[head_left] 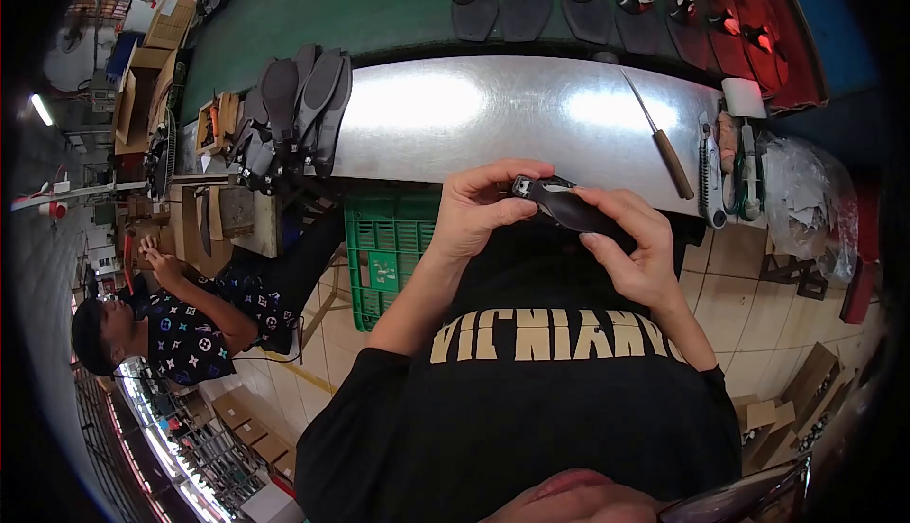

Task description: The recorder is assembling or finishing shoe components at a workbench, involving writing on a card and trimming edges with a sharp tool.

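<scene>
Between both hands, just in front of the metal worktop's near edge, is a dark sandal [580,212] with a small shiny piece at one end. My left hand [474,208] pinches that shiny end between thumb and fingers. My right hand [633,243] grips the other end of the sandal, thumb below and fingers on top. Part of the sandal is hidden by the fingers. On the worktop [455,134], beyond my right hand, lies an awl [671,155] with a wooden handle and a thin metal spike.
Dark sandals [280,96] are piled at the worktop's left. Several more stand along the green belt [379,1]. A utility knife [711,177], green-handled tool [750,182] and plastic bag [806,205] are at right. A green crate [360,281] stands below; a person [204,324] sits left.
</scene>
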Motion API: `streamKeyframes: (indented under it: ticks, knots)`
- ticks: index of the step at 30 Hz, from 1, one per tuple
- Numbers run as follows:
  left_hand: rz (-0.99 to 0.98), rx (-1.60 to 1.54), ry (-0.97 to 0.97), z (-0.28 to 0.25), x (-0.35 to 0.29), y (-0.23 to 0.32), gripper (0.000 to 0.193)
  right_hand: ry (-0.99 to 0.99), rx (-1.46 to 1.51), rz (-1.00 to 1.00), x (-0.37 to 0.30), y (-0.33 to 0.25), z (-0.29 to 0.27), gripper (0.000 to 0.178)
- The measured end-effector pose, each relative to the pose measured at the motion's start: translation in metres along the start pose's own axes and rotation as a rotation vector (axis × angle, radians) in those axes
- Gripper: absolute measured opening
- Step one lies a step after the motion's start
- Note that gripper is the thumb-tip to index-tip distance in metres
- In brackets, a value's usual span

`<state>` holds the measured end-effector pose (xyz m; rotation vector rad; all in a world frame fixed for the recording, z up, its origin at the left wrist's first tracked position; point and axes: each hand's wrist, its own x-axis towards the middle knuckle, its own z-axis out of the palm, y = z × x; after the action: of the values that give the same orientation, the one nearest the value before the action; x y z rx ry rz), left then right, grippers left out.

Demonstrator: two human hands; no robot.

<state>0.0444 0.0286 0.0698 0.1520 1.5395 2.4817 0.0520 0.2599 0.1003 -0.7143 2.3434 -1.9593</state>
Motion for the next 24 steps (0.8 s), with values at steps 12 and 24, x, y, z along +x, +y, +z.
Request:
streamKeyframes:
  ticks: [12, 24]
  knots:
    - [0.065, 0.119, -0.133, -0.0019, 0.0005, 0.0006, 0.038, -0.052, -0.203, -0.129, 0.0103, -0.0068, -0.0071, 0.042]
    - [0.001, 0.136, -0.220, -0.0038, 0.0002, 0.0022, 0.040, -0.046, -0.283, -0.134, 0.0057, -0.0015, -0.0051, 0.043]
